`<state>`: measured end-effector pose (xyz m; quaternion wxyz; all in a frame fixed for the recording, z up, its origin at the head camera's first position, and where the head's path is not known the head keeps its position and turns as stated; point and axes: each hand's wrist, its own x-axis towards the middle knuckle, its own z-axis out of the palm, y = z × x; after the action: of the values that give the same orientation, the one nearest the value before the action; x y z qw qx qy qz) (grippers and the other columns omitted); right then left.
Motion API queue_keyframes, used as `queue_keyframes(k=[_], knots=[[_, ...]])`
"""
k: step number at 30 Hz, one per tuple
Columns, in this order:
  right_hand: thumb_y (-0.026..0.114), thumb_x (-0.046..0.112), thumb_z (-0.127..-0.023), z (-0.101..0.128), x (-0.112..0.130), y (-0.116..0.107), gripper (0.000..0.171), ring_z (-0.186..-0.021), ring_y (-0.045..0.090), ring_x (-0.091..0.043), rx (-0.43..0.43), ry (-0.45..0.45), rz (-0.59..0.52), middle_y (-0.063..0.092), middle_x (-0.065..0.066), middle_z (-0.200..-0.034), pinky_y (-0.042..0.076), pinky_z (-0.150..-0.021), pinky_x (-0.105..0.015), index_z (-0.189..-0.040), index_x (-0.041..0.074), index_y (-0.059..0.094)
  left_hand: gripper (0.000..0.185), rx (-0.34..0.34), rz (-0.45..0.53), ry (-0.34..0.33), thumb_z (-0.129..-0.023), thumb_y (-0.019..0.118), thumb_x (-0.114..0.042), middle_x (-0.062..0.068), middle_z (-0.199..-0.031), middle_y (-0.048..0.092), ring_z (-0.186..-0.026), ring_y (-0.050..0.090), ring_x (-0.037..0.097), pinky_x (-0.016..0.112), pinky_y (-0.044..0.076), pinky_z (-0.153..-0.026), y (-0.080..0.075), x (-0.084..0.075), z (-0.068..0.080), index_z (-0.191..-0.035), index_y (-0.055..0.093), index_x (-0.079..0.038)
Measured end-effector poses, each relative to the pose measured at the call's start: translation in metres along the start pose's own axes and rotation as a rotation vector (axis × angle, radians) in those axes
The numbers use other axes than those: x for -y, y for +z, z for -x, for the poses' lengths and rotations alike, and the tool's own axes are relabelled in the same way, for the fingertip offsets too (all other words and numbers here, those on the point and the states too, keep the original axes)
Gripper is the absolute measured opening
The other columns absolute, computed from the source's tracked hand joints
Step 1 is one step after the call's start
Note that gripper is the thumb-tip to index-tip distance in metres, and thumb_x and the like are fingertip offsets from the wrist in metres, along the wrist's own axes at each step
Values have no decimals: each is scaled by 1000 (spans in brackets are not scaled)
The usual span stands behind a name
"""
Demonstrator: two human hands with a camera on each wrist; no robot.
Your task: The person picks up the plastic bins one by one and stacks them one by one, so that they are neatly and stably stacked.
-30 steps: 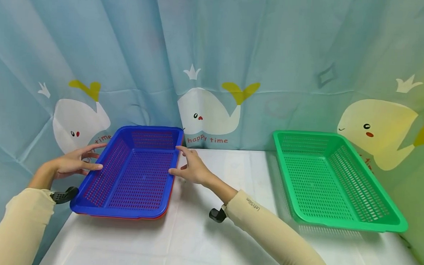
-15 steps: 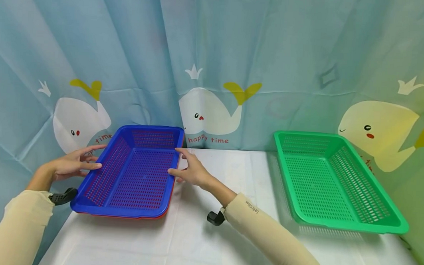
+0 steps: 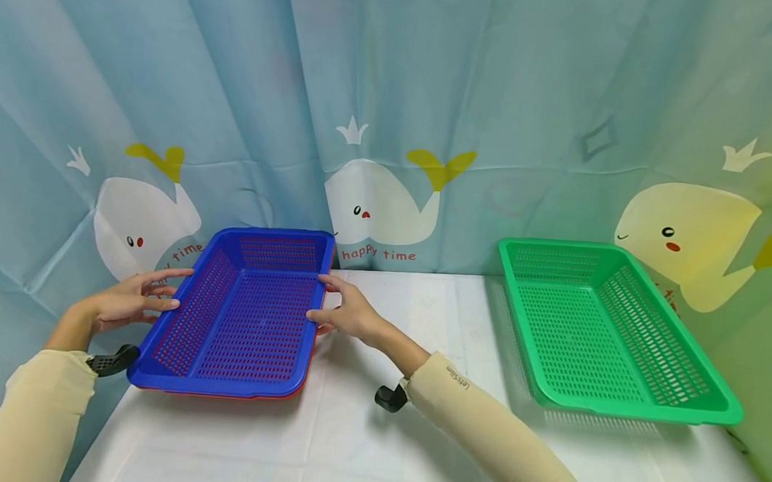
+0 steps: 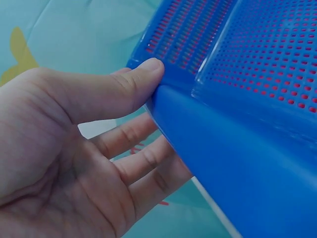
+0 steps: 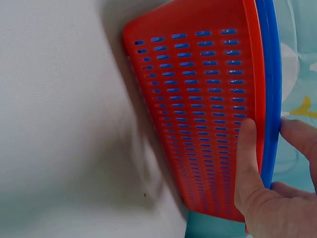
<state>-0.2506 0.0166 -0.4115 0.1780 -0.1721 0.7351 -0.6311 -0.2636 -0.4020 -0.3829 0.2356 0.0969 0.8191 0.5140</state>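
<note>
Item: blue perforated plastic tray [image 3: 247, 314], rectangular, nested in a red perforated plastic tray [image 5: 208, 99] of the same shape. The pair sits at the left end of the white-covered table [image 3: 376, 430], its left rim level with the table's left edge and its far end near the whale-print curtain [image 3: 394, 88].

My left hand [image 3: 127, 302] grasps the blue tray's left rim: thumb on top, fingers underneath. My right hand [image 3: 349, 312] grips the right rim of the stack, thumb on one side, fingers on the other.

Room: bare tabletop runs right of the stack to a green perforated plastic tray [image 3: 591, 332], well apart at the right end. Open cloth lies in front of both.

Views: the head camera shows only a thin red line beneath the blue tray. The right wrist camera shows the red tray's slotted outer wall, with my thumb [image 5: 247, 163] pressed against it and the blue rim beyond. The left wrist camera shows my thumb [image 4: 114, 89] on the blue rim and red through the holes.
</note>
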Motion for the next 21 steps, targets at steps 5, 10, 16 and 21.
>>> queue_keyframes(k=[5,10,16,21], knots=[[76,12,-86,-1,0,-1,79,-73,72,-31,3,-5,30,45,-15,-136,56,-81,-30,-152,9,32,74,-18,-12,-8,-96,62,-15,33,-149,25,-125,46,38,53,53,-88,1,-1,0,-156,19,-10],[76,13,-86,0,0,-1,80,-77,72,-36,5,4,35,44,-15,-135,56,-80,-30,-152,9,32,75,-21,-10,-17,-96,64,-15,33,-150,25,-126,45,40,55,51,-90,1,-1,0,-156,19,-10],[75,11,-87,2,-1,-2,80,-79,71,-38,7,9,31,42,-17,-139,55,-80,-29,-153,12,31,76,-21,-8,-21,-95,65,-16,33,-149,27,-123,48,36,55,51,-90,3,-1,1,-156,19,-10],[76,11,-85,4,0,-2,78,-77,71,-37,-2,8,46,44,-16,-136,55,-79,-29,-151,12,34,75,-18,-8,-23,-95,64,-15,32,-150,25,-124,47,35,53,52,-89,3,0,2,-156,20,-9]])
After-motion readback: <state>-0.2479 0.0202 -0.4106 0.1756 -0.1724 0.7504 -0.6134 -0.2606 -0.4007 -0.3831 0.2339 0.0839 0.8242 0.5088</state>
